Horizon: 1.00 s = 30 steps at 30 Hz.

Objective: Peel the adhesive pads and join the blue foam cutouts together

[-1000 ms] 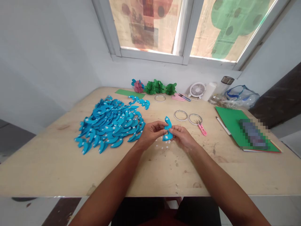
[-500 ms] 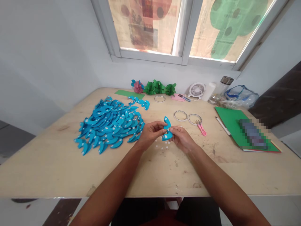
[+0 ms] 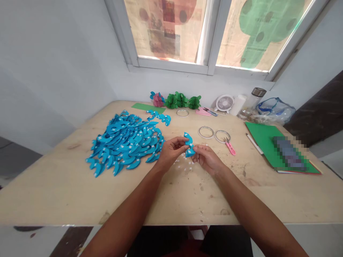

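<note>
A curved blue paper piece (image 3: 189, 152) with small white squares on it is held up just above the table. My left hand (image 3: 173, 150) pinches it from the left, thumb and finger closed on its middle. From the other side my right hand (image 3: 205, 157) grips its right edge between thumb and fingertips. Small white paper squares (image 3: 190, 168) lie scattered on the wood below both hands. Left of my left hand spreads a big heap of similar blue paper pieces (image 3: 128, 142), many bearing white squares.
Tape rolls (image 3: 206, 132) and pink-handled snips (image 3: 229, 147) lie beyond my right hand. Green paper ornaments (image 3: 180, 100), a small fan (image 3: 225, 103) and a bottle (image 3: 253, 101) line the wall. A green folder (image 3: 264, 137) with a blurred-out object on top sits at right.
The blue paper piece has tilted, its upper end swinging slightly left and its lower end rising a little. Both hands keep their hold in nearly the same place.
</note>
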### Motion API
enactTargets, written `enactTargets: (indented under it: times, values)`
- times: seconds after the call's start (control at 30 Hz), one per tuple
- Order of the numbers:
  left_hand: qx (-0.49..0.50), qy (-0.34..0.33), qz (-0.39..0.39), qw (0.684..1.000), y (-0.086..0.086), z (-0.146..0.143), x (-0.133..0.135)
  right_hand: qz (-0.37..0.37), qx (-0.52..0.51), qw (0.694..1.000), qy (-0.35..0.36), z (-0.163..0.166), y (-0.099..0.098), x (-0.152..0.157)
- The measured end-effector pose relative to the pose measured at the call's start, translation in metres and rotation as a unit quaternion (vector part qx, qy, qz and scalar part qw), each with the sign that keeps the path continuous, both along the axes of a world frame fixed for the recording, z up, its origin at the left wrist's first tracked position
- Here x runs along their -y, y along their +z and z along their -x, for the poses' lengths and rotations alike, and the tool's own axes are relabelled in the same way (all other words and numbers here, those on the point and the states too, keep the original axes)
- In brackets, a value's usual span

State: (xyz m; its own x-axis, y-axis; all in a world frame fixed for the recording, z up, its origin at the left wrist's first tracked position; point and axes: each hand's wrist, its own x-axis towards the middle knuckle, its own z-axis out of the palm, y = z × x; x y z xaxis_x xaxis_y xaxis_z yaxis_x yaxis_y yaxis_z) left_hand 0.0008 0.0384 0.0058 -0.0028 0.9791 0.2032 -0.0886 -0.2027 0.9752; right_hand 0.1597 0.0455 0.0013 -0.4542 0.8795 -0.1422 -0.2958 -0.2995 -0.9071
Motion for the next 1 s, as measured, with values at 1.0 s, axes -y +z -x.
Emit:
enactTargets:
  times: [1.0]
  values:
    - [-0.176,-0.110,-0.167,0.964,0.010,0.022,-0.002,0.004,-0.027,0.999,-0.038,-0.002,0.004,0.000]
